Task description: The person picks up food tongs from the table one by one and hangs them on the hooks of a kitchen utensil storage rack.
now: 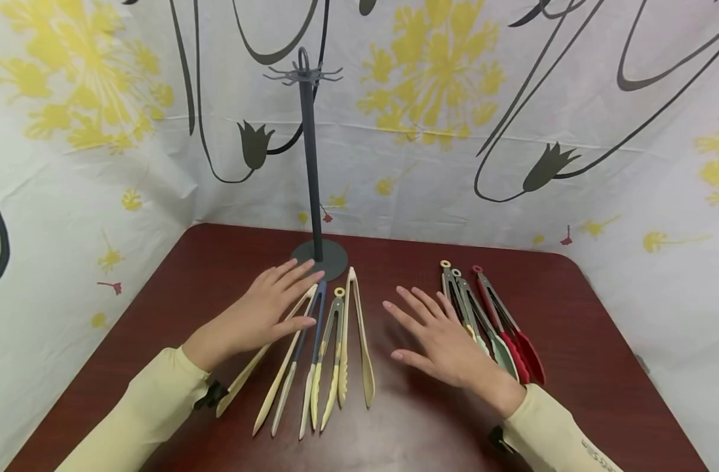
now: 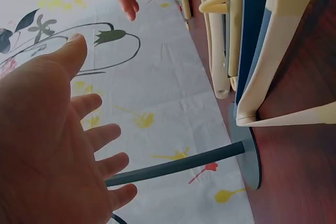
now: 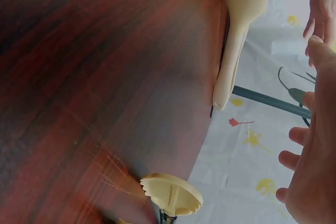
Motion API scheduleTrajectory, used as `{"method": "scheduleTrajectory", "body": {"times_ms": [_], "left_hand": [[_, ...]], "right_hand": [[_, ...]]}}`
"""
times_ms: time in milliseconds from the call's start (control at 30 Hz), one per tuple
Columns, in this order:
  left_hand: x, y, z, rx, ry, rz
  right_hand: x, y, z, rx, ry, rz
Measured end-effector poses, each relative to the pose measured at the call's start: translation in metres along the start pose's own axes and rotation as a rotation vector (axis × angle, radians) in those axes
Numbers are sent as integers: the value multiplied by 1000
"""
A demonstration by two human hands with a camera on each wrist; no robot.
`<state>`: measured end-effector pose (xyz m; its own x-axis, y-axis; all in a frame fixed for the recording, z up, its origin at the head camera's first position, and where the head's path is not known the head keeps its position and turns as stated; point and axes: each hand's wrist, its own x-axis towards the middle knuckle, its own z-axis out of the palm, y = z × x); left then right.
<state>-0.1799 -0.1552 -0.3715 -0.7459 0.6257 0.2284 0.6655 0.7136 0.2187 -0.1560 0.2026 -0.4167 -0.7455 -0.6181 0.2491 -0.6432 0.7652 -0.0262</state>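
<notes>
My left hand (image 1: 261, 311) is held over the left group of tongs with its fingers straight and nothing in it. Under and beside it lie beige tongs (image 1: 268, 400), blue-handled tongs with pale tips (image 1: 320, 308), steel tongs with yellow tips (image 1: 314, 396) and a second beige pair (image 1: 366, 373), their jaws spread toward me. My right hand (image 1: 438, 334), likewise straight-fingered and holding nothing, hovers left of the right group. That group has red tongs (image 1: 530, 354), green-tipped tongs (image 1: 504, 354) and yellow-tipped tongs (image 1: 469, 322), the last partly hidden by the hand.
Behind the left group stands a dark grey post (image 1: 309, 151) with a ring of hooks (image 1: 303, 73) on top and a round base (image 1: 334, 257). The reddish-brown table (image 1: 394, 426) meets a patterned white cloth (image 1: 359, 177) at the back and sides.
</notes>
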Motion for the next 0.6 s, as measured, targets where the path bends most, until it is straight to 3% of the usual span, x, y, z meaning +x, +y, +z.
{"method": "scheduleTrajectory", "body": {"times_ms": [300,500,600], "left_hand": [[17,-13,-15,-200,73,-121],[33,-25,-23,-327,181,-205],[44,-31,-25,-437,246,-242]], "right_hand": [[0,-2,4,14,47,-65],[-2,-7,3,27,72,-97],[-2,-10,4,39,64,-93]]}}
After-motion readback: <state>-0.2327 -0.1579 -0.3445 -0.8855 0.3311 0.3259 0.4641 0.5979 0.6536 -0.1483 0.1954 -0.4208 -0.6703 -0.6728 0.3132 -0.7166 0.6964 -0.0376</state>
